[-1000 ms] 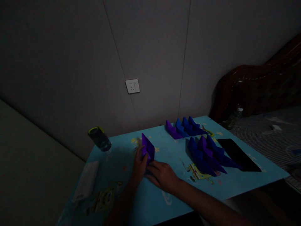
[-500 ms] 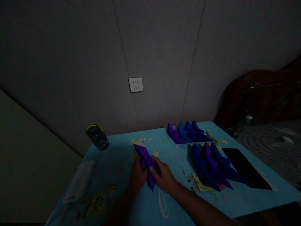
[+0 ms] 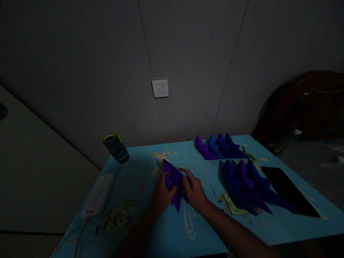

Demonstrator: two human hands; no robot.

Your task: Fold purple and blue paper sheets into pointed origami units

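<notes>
A purple folded paper piece (image 3: 176, 177) is held above the middle of the blue patterned tablecloth, its points facing up-left and down. My left hand (image 3: 163, 191) grips its left side, with the fingers wrapped into the folds. Against the right edge rests my right hand (image 3: 194, 190), its index finger stretched out and the thumb near the paper; the fingers are apart. To the right stand folded paper boats in blue and purple, a front group (image 3: 245, 188) and a back row (image 3: 217, 147).
A dark bottle with a green rim (image 3: 116, 148) stands at the back left. A white power bank (image 3: 98, 194) with a cable lies at the left edge. Scissors (image 3: 252, 156) and a black flat tablet (image 3: 290, 191) are on the right. Behind the table is a wall.
The view has shifted slightly. My right hand has loosened from the paper, its index finger now extended, and the purple piece has turned a little in my left hand.
</notes>
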